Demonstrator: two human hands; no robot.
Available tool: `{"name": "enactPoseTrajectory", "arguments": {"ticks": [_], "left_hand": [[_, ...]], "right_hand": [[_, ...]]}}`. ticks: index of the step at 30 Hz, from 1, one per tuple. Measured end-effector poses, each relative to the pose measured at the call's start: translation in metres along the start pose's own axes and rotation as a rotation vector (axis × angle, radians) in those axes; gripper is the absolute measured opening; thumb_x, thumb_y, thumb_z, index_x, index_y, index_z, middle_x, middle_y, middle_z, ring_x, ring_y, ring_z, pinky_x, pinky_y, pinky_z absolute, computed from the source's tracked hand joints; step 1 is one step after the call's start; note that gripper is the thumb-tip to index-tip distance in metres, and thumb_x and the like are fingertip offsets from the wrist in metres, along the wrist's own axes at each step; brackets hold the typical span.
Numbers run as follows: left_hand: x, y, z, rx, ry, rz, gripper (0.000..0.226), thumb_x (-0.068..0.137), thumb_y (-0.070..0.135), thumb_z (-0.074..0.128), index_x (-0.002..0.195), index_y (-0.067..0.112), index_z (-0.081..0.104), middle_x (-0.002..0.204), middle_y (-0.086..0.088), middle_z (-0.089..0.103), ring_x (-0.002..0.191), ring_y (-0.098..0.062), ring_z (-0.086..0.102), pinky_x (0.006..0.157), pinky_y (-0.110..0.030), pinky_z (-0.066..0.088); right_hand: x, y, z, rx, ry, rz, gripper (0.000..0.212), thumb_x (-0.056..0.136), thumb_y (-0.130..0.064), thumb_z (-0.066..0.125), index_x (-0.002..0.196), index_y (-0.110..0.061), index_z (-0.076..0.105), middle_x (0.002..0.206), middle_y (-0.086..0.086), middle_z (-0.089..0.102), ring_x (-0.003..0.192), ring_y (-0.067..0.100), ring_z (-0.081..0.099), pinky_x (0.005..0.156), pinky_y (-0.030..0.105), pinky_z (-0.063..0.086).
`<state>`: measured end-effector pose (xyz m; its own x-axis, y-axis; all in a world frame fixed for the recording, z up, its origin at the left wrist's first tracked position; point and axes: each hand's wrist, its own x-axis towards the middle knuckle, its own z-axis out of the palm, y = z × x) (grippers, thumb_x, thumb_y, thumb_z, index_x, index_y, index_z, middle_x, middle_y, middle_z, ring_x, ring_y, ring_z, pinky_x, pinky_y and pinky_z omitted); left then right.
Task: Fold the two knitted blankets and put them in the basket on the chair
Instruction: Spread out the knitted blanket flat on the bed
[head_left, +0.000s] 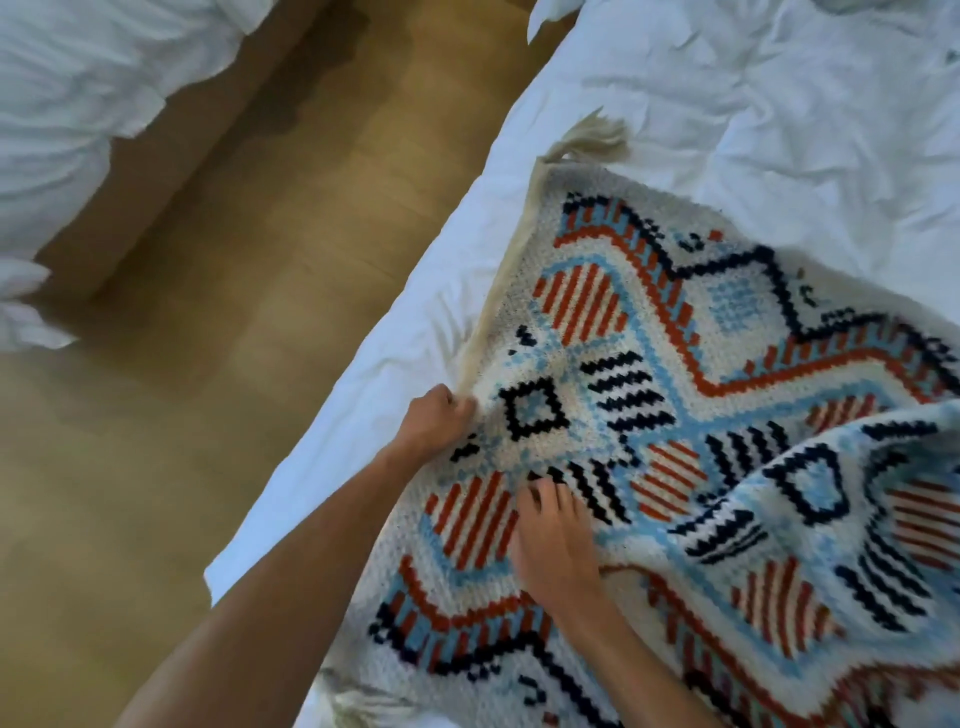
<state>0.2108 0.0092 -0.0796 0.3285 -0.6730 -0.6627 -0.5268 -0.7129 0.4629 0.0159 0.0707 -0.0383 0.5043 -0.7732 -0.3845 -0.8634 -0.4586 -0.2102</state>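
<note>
White, creased sheets cover the bed (779, 130) that fills the right side of the view, its edge running on a slant beside a wooden floor (234, 312); across that strip of floor, at the upper left, lies more rumpled white bedding (78, 78). On the bed, close to its edge, a knitted blanket (649, 322) is spread out. It is cream, patterned with dark blue zigzags and diamonds, rust-red stripes and pale blue bands. A cream tassel (592, 137) sticks out from its far corner onto the sheet, and a second tassel (363, 706) shows at the near corner by the bottom of the frame. At the lower right a raised fold (831, 519) of the same pattern humps up over the flat part; whether it belongs to this blanket or to a second one cannot be told. The left hand (439, 418) reaches forward with the bare arm extended and grips the blanket's cream border, fingers curled round the edge and lifting it slightly off the sheet. The right hand (553, 545) rests on top of the blanket just beside the left forearm, fingers bent with the tips on the knit; whether it pinches the fabric or only presses it down cannot be told.
</note>
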Motion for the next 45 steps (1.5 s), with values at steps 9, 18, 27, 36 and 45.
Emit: {"name": "enactPoseTrajectory", "arguments": {"ticks": [9,18,27,36,45], "left_hand": [[-0.027,-0.035,-0.031,0.058,0.204,-0.068,0.036,0.093,0.048,0.04,0.096,0.012,0.044,0.092,-0.014,0.059,0.082,-0.033,0.056,0.066,-0.036,0.043],[-0.158,-0.146,0.031,-0.008,0.048,-0.173,0.034,0.089,0.047,0.048,0.091,0.014,0.043,0.081,-0.002,0.054,0.07,-0.019,0.051,0.057,-0.033,0.039],[-0.189,-0.176,0.02,0.094,0.242,-0.115,0.015,0.093,0.024,0.044,0.093,0.01,0.041,0.088,-0.011,0.058,0.083,-0.035,0.055,0.065,-0.036,0.038],[-0.185,-0.185,-0.001,0.618,0.264,-0.015,0.029,0.087,0.019,0.055,0.109,0.005,0.042,0.098,-0.017,0.049,0.089,-0.037,0.052,0.059,-0.038,0.035],[-0.198,-0.089,0.095,0.543,-0.076,0.237,0.032,0.089,0.016,0.045,0.12,0.009,0.043,0.117,-0.012,0.049,0.103,-0.028,0.051,0.07,-0.035,0.042]], "right_hand": [[-0.096,-0.028,0.045,0.076,-0.2,-0.086,0.041,0.079,-0.024,0.063,0.118,-0.015,0.055,0.114,0.007,0.055,0.099,0.027,0.055,0.081,0.038,0.049],[-0.149,-0.055,0.066,0.001,-0.226,-0.027,0.047,0.052,-0.023,0.08,0.096,-0.013,0.07,0.09,0.009,0.066,0.079,0.028,0.065,0.068,0.036,0.056],[-0.13,-0.071,0.06,0.092,-0.209,0.072,0.032,0.091,-0.001,0.043,0.122,-0.007,0.045,0.119,0.012,0.052,0.102,0.028,0.051,0.079,0.035,0.045],[-0.15,-0.092,0.078,0.16,-0.163,0.005,0.039,0.092,-0.004,0.036,0.13,-0.007,0.04,0.131,0.014,0.041,0.119,0.031,0.039,0.101,0.039,0.032],[-0.199,0.026,0.069,0.007,-0.199,0.169,0.039,0.09,-0.009,0.044,0.129,-0.011,0.042,0.132,0.013,0.042,0.119,0.032,0.039,0.098,0.041,0.035]]}}
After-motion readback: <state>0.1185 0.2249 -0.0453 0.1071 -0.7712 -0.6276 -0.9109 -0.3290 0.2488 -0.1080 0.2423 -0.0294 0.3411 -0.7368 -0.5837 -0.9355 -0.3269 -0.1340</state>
